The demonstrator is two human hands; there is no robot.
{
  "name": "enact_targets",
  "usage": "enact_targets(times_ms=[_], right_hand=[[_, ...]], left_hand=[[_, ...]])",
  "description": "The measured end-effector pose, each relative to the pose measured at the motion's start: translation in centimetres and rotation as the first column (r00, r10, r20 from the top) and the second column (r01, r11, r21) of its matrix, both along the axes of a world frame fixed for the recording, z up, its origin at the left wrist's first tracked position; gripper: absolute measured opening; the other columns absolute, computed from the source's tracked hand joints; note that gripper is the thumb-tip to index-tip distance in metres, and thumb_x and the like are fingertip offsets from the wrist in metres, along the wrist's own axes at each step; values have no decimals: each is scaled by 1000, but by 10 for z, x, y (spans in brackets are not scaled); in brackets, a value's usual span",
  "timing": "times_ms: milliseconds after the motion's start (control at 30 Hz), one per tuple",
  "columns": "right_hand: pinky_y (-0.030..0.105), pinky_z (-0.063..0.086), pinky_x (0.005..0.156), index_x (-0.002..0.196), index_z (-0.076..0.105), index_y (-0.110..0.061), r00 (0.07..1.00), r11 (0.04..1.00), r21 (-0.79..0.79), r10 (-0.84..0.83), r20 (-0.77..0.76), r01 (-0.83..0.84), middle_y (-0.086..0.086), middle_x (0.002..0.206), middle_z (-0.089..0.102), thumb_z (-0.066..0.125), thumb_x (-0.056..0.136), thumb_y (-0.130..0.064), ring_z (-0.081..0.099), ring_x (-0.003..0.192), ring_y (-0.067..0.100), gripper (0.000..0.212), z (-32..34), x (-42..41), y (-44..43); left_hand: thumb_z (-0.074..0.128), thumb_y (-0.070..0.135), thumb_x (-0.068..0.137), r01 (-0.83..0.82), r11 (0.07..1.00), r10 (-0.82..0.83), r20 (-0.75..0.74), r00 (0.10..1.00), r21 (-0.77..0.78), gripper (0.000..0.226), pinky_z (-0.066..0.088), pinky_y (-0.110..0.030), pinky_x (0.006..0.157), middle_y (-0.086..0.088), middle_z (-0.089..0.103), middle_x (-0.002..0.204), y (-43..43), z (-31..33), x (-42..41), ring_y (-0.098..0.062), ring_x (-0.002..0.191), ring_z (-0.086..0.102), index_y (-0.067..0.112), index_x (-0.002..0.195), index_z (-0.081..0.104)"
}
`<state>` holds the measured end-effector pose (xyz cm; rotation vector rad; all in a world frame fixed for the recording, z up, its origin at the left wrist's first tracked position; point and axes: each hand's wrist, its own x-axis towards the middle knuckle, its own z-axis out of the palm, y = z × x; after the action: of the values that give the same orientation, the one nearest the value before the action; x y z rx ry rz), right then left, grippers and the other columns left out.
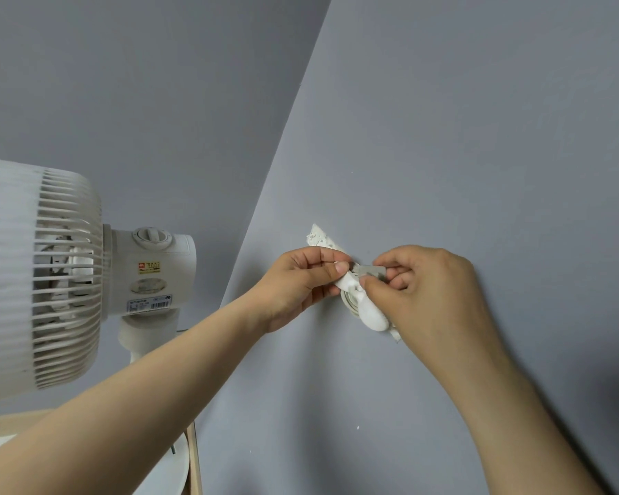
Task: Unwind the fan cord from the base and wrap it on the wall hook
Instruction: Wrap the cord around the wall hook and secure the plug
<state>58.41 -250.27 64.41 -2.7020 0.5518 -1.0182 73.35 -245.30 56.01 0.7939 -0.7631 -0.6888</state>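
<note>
Head view. Both forearms are extended to the grey wall (pixel 444 137). The left hand (pixel 297 284) is pinched on the white cord (pixel 347 280); the right hand (pixel 422 284) is closed on the plug (pixel 370 270). Coils are seen around the wall hook (pixel 370 312), beside the fan (pixel 51 273). Risk: the chipped adhesive mount could be pulled loose by tension, or the coils could spring off if released.

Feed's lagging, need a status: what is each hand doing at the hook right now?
Left hand: closed, pinching the white cord at the wall hook.
Right hand: closed, holding the grey plug in its fingertips.
</note>
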Motion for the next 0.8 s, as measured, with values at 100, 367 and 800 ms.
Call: enact_targets(times_ms=[100,367,800], right_hand=[[40,57,65,82,71,-7,999,999,48,-4,47,1,-7,65,66,73,78,-18,67,67,19,13,1,-7,1],[30,51,67,97,73,-15,995,992,-91,-78,57,83,1,84,69,69,82,-15,64,70,19,15,-19,-17,2],[33,38,61,72,63,-6,990,979,-168,-128,-55,118,14,73,70,38,98,-28,61,70,31,42,-24,-21,3]], left_hand=[[58,3,89,21,1000,-21,-37,999,9,12,54,-17,67,0,71,80,0,2,1,-10,74,66,9,91,68],[61,5,88,49,997,-44,-91,995,52,17,55,-16,69,-1,71,89,1,3,4,-9,78,68,7,104,67],[61,3,89,-56,998,57,-42,997,23,12,55,-17,68,2,74,84,2,1,-4,-8,77,68,11,93,69]])
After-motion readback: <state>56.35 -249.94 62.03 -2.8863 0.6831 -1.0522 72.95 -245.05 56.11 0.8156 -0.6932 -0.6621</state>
